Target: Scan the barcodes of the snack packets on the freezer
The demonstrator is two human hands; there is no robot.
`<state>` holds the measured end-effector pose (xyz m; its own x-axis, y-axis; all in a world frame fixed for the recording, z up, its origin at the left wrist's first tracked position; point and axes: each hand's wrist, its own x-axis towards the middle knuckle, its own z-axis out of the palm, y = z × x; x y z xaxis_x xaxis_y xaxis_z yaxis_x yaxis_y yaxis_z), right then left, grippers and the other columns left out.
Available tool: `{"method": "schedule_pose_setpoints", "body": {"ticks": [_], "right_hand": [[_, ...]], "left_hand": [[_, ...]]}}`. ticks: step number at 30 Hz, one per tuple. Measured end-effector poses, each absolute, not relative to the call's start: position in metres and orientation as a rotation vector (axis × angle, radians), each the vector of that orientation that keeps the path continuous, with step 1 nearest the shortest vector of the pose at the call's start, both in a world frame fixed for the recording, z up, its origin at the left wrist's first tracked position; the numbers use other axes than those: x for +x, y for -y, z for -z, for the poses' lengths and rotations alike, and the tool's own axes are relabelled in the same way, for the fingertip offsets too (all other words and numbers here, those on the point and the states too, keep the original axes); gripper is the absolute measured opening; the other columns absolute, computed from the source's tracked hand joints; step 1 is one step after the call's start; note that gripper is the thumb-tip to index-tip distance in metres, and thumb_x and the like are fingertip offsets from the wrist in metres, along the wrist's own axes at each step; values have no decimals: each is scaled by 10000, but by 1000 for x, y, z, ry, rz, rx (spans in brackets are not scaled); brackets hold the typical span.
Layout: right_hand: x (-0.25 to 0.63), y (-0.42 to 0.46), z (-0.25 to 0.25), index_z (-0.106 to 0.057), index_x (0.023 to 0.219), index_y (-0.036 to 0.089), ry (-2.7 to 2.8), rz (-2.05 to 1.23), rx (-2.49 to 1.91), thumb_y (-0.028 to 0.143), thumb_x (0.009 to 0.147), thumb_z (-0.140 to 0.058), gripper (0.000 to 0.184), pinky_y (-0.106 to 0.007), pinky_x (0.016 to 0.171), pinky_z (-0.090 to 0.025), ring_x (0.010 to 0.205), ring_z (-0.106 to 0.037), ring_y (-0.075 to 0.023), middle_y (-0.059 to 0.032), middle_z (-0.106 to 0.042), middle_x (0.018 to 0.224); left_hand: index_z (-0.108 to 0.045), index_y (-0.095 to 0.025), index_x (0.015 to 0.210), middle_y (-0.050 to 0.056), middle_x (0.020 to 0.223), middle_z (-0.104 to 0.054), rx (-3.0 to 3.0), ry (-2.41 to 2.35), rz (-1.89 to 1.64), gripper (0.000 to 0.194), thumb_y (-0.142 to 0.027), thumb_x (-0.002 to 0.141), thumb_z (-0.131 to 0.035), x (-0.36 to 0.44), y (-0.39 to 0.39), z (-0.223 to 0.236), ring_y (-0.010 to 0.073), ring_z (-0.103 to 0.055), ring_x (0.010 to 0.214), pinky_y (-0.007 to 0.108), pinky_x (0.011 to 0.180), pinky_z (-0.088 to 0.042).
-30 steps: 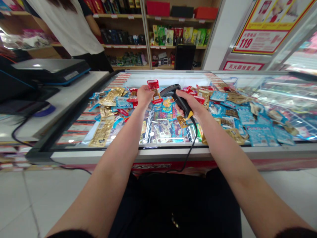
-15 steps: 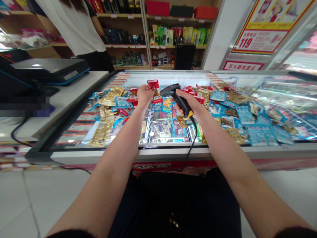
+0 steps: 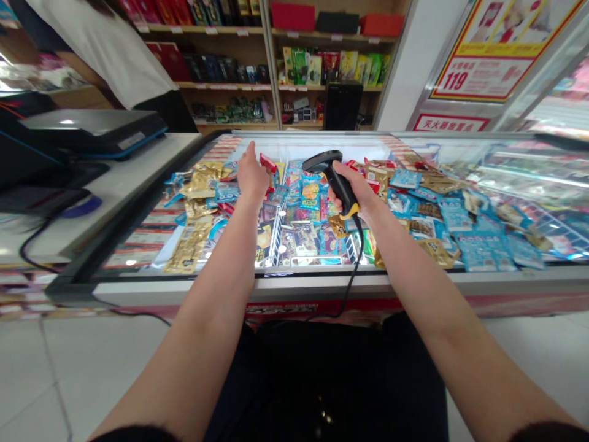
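Hands reach out over a lit chest freezer (image 3: 294, 279), both above the packets in its middle. The left hand (image 3: 252, 176) is raised with its fingers straight and close together, not curled around anything. A red snack packet (image 3: 268, 163) sits just right of those fingers, though whether they touch it cannot be told. The right hand (image 3: 358, 194) is closed firmly around the handle of a black handheld barcode scanner (image 3: 335, 175). The scanner's head points left and away, toward the far side of the freezer, and a yellow band marks the lower end of the grip. A black cable (image 3: 354, 264) drops from the scanner's base and crosses the freezer's near edge.

From left to right, a white counter (image 3: 115, 166) carries a black-and-blue device (image 3: 94, 126), and a person in a white top (image 3: 99, 46) stands beyond it. Gold foil packets (image 3: 190, 247) lie along the freezer's left side, near the near-left corner. A wire divider (image 3: 276, 236) stands in the middle among colourful packaged goods. Blue packets (image 3: 483, 253) spread toward the near-right corner. Wooden shelves (image 3: 221, 61) of boxed goods line the back wall, and a red-and-yellow poster (image 3: 478, 77) marked 119 hangs at the upper right.
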<state>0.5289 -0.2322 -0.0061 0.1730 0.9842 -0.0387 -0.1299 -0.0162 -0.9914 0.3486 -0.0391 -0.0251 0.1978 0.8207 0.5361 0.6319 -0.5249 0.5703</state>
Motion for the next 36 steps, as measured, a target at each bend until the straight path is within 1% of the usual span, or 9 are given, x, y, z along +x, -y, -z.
{"method": "schedule_pose_setpoints", "body": {"ticks": [2,4,8,12,17,22,24,30,36], "right_hand": [[529,232,6,-600,1254,174,967,-1147,-1208,738,873,-543,683,-246,326,-422,390,-501,-135,5,-565,550],[529,232,6,-602,1248,174,961,-1142,-1203,739,870,-545,682,-243,323,-412,388,-498,-134,7,-559,540],[530,231,7,-607,1225,174,956,-1139,-1183,748,868,-542,679,-239,313,-404,382,-491,-132,8,-558,531],[534,230,6,-611,1188,182,948,-1118,-1167,763,868,-532,668,-235,314,-413,374,-493,-130,10,-564,532],[539,233,-1,-628,1137,196,930,-1115,-1172,749,898,-508,615,-218,317,-404,363,-490,-121,15,-562,523],[540,236,-9,-651,1113,210,901,-1087,-1213,745,901,-513,592,-216,319,-403,348,-477,-120,26,-551,508],[540,237,-10,-663,1107,216,887,-1068,-1225,761,894,-504,607,-221,320,-406,350,-476,-123,22,-559,520],[545,240,-13,-678,1098,215,871,-1055,-1174,737,909,-502,582,-213,340,-424,360,-475,-114,24,-547,522],[545,240,-18,-682,1103,204,868,-1070,-1221,728,901,-520,584,-217,339,-419,348,-463,-113,32,-539,514]], "left_hand": [[-599,-244,1393,148,1402,-593,2332,-1495,-1139,574,-314,824,-605,345,42,25,402,-436,1371,557,1146,-310],[-676,-231,1299,168,1393,-598,2383,-1598,-982,482,-327,840,-563,342,44,25,436,-399,1387,608,1149,-262],[-724,-193,1226,202,1309,-645,2388,-1714,-786,454,-316,859,-486,341,44,25,435,-435,1341,604,1122,-269],[-688,-204,1279,189,1369,-610,2415,-1685,-870,481,-323,854,-496,347,52,25,430,-406,1357,612,1146,-224],[-687,-194,1230,161,1310,-628,2521,-1300,-972,410,-297,846,-583,374,72,29,389,-461,1319,548,1150,-280],[-709,-220,1181,116,1304,-644,2673,-694,-809,354,-367,865,-649,408,110,36,317,-530,1285,474,1152,-343],[-709,-226,1189,109,1348,-627,2724,-492,-721,409,-450,847,-688,416,127,40,314,-514,1320,463,1173,-336],[-615,-231,1374,129,1572,-437,2851,-262,-501,836,-715,704,-741,426,157,55,393,-329,1478,522,1244,-225],[-538,-301,1456,94,1660,-321,2881,-326,-387,856,-747,739,-679,429,159,63,407,-191,1542,605,1255,-121]]}}
